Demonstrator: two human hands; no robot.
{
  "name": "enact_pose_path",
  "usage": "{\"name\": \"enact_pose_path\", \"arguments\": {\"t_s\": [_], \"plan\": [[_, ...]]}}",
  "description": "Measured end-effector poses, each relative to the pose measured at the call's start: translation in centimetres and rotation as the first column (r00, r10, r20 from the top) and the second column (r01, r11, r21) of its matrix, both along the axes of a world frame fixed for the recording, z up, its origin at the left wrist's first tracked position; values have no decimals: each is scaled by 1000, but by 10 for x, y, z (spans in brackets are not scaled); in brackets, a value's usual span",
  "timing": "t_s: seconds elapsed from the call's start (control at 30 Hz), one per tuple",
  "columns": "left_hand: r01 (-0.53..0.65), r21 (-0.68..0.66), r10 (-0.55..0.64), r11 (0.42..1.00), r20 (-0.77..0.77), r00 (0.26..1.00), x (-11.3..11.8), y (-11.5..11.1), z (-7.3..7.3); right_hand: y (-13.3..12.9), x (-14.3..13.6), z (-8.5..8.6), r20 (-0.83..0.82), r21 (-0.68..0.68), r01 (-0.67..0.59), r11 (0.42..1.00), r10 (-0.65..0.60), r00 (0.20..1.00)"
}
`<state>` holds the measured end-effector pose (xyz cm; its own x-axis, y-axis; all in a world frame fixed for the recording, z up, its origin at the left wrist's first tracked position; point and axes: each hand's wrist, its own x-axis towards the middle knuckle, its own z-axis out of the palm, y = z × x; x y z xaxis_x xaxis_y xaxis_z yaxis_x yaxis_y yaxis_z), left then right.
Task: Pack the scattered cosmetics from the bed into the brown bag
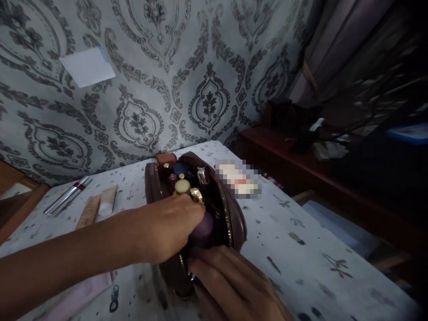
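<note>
First, the hands: left hand (pixel 175 225), extended from the left, curled and lowered into the mouth of a brown zip-up cosmetic bag (pixel 236 218), knuckles up, fingertips hidden, against a rounded purple item (pixel 203 229); whether it grips anything cannot be told. Right hand (pixel 230 283), fingers together and bent at the bag's near rim, a small silvery glint beneath them; its grasp likewise cannot be told. Bag, unzipped, gold-toothed zipper, standing on the bench between the hands; contents include a round pale-yellow cap (pixel 182 186), a faceted gold piece (pixel 197 195), a silver-capped tube (pixel 202 176) and a blue item (pixel 181 169). Bench (pixel 254 254), white cover printed with small plant motifs; at left, slim silver cosmetics (pixel 67 196) with a dark red band, a tan tube (pixel 89 210), a cream tube (pixel 107 200) and a pink tube (pixel 82 294); beyond the bag, a pixelated pale item (pixel 236 178). Room: grey damask wallpaper (pixel 209 102), a white card (pixel 88 67) on it, tied curtain (pixel 321 58) and dark-red furniture (pixel 264 151) at right, dimly lit.
</note>
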<state>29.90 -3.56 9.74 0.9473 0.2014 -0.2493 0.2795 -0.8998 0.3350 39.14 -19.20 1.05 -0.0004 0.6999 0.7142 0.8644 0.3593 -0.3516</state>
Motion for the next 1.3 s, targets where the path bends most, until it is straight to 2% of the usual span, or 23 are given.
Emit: {"name": "enact_pose_path", "arguments": {"t_s": [0.1, 0.3, 0.47, 0.67, 0.8, 0.93, 1.03, 1.2, 1.3], "plan": [[10, 13, -10, 1000, -15, 1000, 2, -2, 2, -1, 1, -2, -11, -26, -6, 1000, 6, 1000], [48, 122, -44, 991, -38, 998, 7, -3, 1, 1, 0, -14, -49, -50, -64, 997, 61, 997], [118, 242, -98, 963, -95, 991, 8, -6, 11, -3, 1, -12, -81, -88, -98, 991, 91, 993], [123, 215, -137, 969, 52, 989, -7, -6, 14, -6, 1, -6, -82, -125, -90, 988, 80, 993], [64, 230, -101, 971, 156, 983, -16, -7, 18, -9, -1, 10, -140, -179, -59, 982, 34, 990], [-22, 260, -52, 965, 274, 960, -23, -11, 25, -9, 0, 29, -219, -331, -146, 932, 75, 973], [-108, 253, 9, 962, 364, 931, -31, -15, 26, -3, 3, 34, -265, -447, -178, 877, 59, 962], [-159, 220, 33, 962, 488, 872, -49, -15, 14, 8, 13, 32, -346, -568, -293, 769, 100, 933], [-179, 169, 65, 969, 525, 848, -59, -14, 7, 12, 18, 30, -359, -562, -331, 758, 137, 923]]}}
